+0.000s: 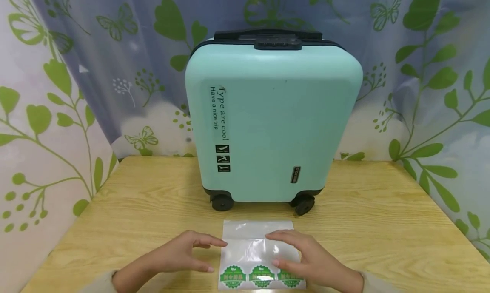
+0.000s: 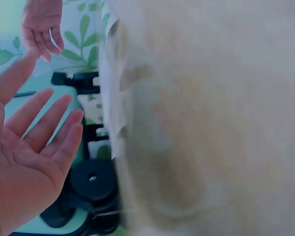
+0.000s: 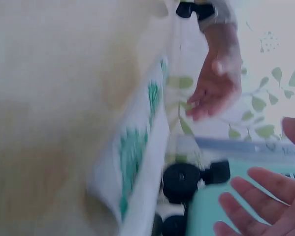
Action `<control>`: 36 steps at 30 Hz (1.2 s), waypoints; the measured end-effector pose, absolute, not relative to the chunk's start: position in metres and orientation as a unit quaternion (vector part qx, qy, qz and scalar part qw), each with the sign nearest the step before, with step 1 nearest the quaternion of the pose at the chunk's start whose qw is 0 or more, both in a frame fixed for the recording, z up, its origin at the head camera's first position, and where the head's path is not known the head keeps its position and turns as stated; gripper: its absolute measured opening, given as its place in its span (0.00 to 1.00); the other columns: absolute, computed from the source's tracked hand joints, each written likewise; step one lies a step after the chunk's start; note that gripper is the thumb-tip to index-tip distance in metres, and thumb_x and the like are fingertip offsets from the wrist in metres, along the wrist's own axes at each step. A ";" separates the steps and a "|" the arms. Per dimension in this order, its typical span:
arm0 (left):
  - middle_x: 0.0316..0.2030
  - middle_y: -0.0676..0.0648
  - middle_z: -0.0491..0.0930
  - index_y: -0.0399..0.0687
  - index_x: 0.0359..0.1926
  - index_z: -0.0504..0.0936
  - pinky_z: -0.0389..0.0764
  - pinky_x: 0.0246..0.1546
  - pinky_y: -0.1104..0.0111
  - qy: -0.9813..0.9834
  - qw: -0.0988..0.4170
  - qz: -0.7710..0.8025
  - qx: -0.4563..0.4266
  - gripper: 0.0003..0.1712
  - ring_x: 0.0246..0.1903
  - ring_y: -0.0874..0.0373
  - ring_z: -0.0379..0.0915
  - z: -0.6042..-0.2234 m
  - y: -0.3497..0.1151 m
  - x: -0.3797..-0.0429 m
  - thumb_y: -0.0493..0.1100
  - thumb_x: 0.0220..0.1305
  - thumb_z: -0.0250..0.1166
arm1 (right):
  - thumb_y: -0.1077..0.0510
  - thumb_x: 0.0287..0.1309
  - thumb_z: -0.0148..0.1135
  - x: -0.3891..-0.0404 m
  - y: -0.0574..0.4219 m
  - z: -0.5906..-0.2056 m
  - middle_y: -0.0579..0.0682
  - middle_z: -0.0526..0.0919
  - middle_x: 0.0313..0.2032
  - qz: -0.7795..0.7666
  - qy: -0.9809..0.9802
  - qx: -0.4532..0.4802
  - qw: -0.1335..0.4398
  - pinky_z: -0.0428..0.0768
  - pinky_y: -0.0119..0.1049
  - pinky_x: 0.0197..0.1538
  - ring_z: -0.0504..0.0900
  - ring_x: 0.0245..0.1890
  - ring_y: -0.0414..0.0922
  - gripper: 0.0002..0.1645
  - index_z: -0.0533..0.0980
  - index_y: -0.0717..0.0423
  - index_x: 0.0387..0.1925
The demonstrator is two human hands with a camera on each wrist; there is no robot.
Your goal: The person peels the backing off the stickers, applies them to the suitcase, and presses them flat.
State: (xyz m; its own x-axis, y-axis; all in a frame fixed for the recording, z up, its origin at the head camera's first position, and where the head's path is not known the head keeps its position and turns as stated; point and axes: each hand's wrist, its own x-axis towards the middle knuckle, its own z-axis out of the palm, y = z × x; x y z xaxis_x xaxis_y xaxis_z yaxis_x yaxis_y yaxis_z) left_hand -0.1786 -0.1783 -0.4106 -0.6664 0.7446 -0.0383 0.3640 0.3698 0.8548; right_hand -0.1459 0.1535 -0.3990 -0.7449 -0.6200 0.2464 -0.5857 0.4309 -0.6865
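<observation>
1. Sticker sheet [image 1: 245,251] lay toward the near edge of the table [image 1: 134,199], before the suitcase [image 1: 268,123]; looked light, flexible, slick, easily creased; side edges seemed the best hold.
2. Left hand [image 1: 181,255], right hand [image 1: 315,259]: thumbs parted wide from fingers, holding nothing.
3. Suitcase stood closed; contents hidden.

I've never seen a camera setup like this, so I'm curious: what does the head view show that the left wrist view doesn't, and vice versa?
Only head: the sticker sheet from above; on the mint-green suitcase, the "Have a nice trip" lettering and carry handle.
Only left wrist: the left hand with its palm facing the camera.
Both: suitcase, black wheels, right hand, wood-grain table, leaf-print curtain.
</observation>
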 end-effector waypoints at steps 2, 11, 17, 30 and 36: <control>0.54 0.47 0.78 0.43 0.55 0.79 0.71 0.55 0.68 0.793 0.222 0.465 0.325 0.26 0.55 0.56 0.72 -0.415 -0.175 -0.180 0.44 0.55 0.70 | 0.50 0.62 0.60 -0.145 0.147 -0.400 0.48 0.78 0.56 -0.406 0.838 -0.361 0.056 0.75 0.40 0.56 0.74 0.57 0.44 0.25 0.72 0.53 0.59; 0.51 0.39 0.79 0.34 0.51 0.80 0.70 0.54 0.75 0.763 0.221 0.524 0.307 0.24 0.51 0.65 0.74 -0.425 -0.164 -0.183 0.37 0.52 0.72 | 0.50 0.60 0.63 -0.146 0.114 -0.405 0.54 0.82 0.50 -0.481 0.795 -0.353 0.113 0.76 0.41 0.55 0.78 0.52 0.42 0.23 0.77 0.60 0.52; 0.53 0.38 0.78 0.34 0.53 0.79 0.69 0.55 0.75 0.738 0.235 0.547 0.317 0.25 0.52 0.67 0.72 -0.429 -0.164 -0.184 0.36 0.52 0.71 | 0.54 0.59 0.63 -0.149 0.104 -0.412 0.54 0.82 0.49 -0.502 0.787 -0.329 0.142 0.75 0.39 0.55 0.78 0.52 0.43 0.20 0.78 0.60 0.51; 0.54 0.50 0.78 0.45 0.54 0.80 0.64 0.58 0.74 0.765 0.236 0.493 0.341 0.26 0.56 0.64 0.69 -0.443 -0.162 -0.178 0.43 0.51 0.72 | 0.63 0.54 0.65 -0.148 0.090 -0.427 0.55 0.83 0.45 -0.560 0.746 -0.288 0.216 0.76 0.28 0.47 0.80 0.45 0.39 0.16 0.80 0.61 0.46; 0.54 0.57 0.76 0.52 0.53 0.81 0.62 0.61 0.67 0.802 0.218 0.452 0.324 0.28 0.57 0.62 0.66 -0.446 -0.163 -0.174 0.47 0.48 0.74 | 0.62 0.53 0.66 -0.148 0.089 -0.431 0.53 0.84 0.43 -0.544 0.753 -0.301 0.216 0.76 0.25 0.46 0.80 0.43 0.35 0.15 0.81 0.62 0.44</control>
State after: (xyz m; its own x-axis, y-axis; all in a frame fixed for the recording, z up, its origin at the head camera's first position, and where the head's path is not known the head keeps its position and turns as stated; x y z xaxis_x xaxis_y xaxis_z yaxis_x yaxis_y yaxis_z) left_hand -0.1744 -0.1626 -0.4460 -0.6958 0.7160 -0.0567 0.3223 0.3819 0.8662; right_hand -0.1479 0.0890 -0.4311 -0.7254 -0.6883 0.0020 -0.2186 0.2276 -0.9489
